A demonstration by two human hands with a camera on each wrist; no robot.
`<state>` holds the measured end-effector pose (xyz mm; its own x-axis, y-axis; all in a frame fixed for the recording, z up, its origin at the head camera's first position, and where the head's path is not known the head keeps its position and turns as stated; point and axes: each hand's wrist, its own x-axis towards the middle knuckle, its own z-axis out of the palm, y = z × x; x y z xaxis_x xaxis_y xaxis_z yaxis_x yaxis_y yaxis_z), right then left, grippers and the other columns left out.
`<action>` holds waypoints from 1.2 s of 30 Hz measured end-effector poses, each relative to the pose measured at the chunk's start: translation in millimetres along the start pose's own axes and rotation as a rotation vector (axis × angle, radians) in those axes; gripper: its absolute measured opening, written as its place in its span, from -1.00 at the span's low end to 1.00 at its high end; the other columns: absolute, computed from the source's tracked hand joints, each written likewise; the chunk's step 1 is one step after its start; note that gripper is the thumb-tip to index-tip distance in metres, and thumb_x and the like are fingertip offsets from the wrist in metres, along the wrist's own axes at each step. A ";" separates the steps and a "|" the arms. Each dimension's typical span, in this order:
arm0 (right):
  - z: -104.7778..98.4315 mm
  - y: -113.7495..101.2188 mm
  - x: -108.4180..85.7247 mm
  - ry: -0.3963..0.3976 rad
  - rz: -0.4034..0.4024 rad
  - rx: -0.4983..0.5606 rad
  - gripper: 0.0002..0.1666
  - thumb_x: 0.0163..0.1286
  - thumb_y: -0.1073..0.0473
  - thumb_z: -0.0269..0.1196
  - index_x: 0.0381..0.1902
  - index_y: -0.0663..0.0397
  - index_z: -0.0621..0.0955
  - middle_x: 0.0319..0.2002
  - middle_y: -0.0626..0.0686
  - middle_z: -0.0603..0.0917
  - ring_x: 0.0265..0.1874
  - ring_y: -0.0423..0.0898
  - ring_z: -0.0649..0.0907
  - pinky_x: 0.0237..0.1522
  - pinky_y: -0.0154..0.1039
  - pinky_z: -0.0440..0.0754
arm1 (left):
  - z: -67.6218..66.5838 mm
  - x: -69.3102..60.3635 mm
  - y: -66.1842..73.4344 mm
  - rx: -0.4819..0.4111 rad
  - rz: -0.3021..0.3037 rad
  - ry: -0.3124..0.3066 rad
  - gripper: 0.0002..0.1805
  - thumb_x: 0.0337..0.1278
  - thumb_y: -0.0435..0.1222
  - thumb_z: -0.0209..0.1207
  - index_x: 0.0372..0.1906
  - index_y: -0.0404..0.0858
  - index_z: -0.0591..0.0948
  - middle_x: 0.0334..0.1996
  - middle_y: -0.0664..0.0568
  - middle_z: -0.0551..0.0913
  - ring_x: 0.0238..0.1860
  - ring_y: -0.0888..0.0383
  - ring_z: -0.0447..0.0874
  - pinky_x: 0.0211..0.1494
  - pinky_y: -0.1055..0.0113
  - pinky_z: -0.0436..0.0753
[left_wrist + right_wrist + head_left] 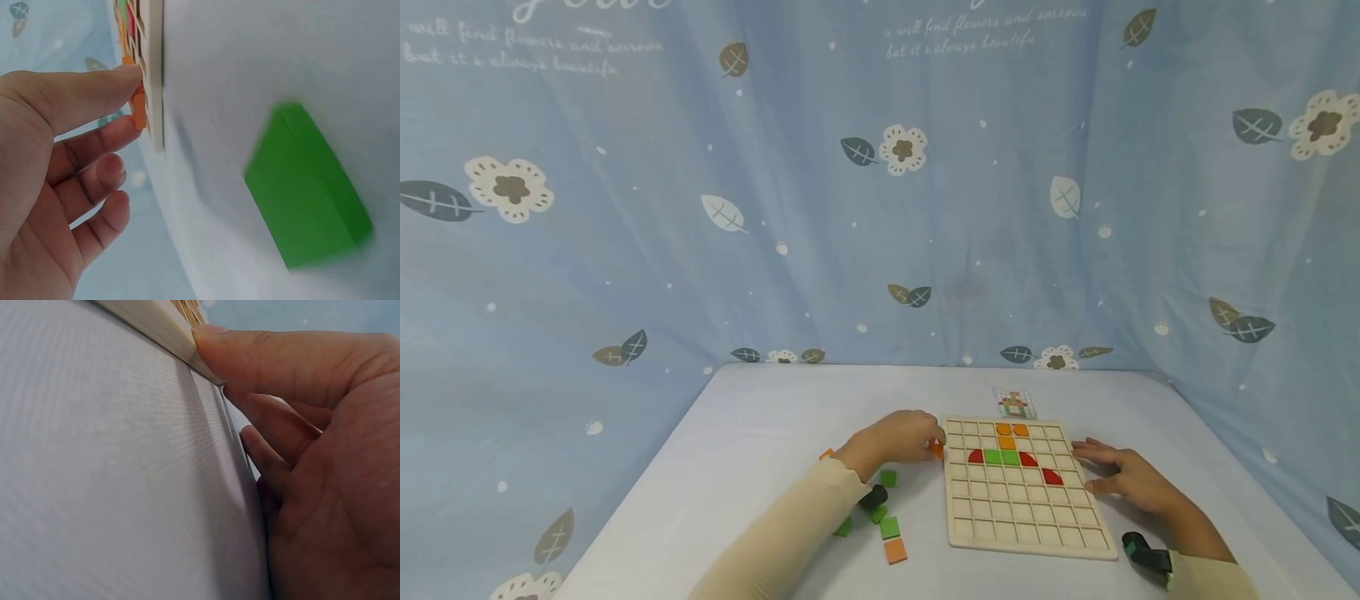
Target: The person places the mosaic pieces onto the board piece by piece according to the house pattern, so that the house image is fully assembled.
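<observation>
The left hand (904, 437) pinches an orange piece (936, 449) at the left edge of the wooden grid board (1030, 548). In the left wrist view, thumb and index finger of the left hand (75, 144) hold the orange piece (140, 111) beside the board's edge (156, 81). The right hand (1131, 481) rests at the board's right edge with extended fingers; in the right wrist view the thumb of that hand (300, 425) touches the board's side (169, 331). Orange, green and red pieces, such as a red one (1052, 477), lie in the board's cells.
Several loose green pieces, one of them (890, 527) near an orange piece (895, 551), lie on the white table (760, 417) left of the board. A small pattern card (1015, 403) lies behind the board. A patterned blue curtain (805, 167) hangs behind the table.
</observation>
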<state>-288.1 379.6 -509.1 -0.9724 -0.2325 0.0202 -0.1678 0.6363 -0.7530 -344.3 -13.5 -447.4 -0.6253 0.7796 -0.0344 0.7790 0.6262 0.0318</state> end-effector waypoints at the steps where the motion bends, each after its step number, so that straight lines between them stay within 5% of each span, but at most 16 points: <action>1: -0.1 0.1 0.0 0.001 -0.004 0.004 -0.19 -0.08 0.14 0.51 0.17 0.35 0.56 0.32 0.33 0.36 0.37 0.42 0.09 0.20 0.45 -0.01 | -0.6 2.1 2.6 -0.001 0.003 -0.002 -0.77 0.13 -0.20 0.35 -0.09 -0.03 0.73 -0.28 0.29 0.61 -0.28 0.38 0.50 -0.14 0.46 0.50; 11: 1.7 -5.2 0.6 -0.085 -0.075 0.102 -0.55 -0.02 0.32 0.42 -0.08 0.19 0.73 0.42 0.39 0.13 0.39 0.47 -0.08 0.22 0.47 -0.11 | -0.7 25.0 29.5 -0.040 0.019 0.005 -0.75 0.13 -0.15 0.36 -0.06 -0.02 0.74 -0.24 0.31 0.62 -0.27 0.40 0.49 -0.09 0.50 0.49; 20: 6.2 -16.3 1.1 -0.143 -0.027 0.028 -0.56 -0.02 0.33 0.36 -0.08 0.11 0.75 0.45 0.38 0.04 0.40 0.45 -0.19 0.19 0.51 -0.26 | 4.4 47.5 48.6 -0.022 0.085 0.010 -0.77 0.16 -0.12 0.33 -0.07 0.03 0.73 -0.29 0.35 0.59 -0.31 0.41 0.44 -0.11 0.56 0.45; 36: 5.2 -18.8 1.0 -0.166 0.007 -0.023 -0.43 0.02 0.31 0.33 0.08 0.05 0.69 0.47 0.34 0.00 0.40 0.44 -0.23 0.16 0.53 -0.31 | 7.4 69.8 72.8 -0.019 0.078 0.013 -0.72 0.19 -0.06 0.30 0.01 0.10 0.70 -0.16 0.40 0.61 -0.15 0.47 0.50 0.00 0.54 0.45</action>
<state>-285.1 363.6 -498.3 -0.9339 -0.3446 -0.0955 -0.1663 0.6550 -0.7371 -330.8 86.4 -454.9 -0.5635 0.8259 -0.0182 0.8244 0.5636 0.0526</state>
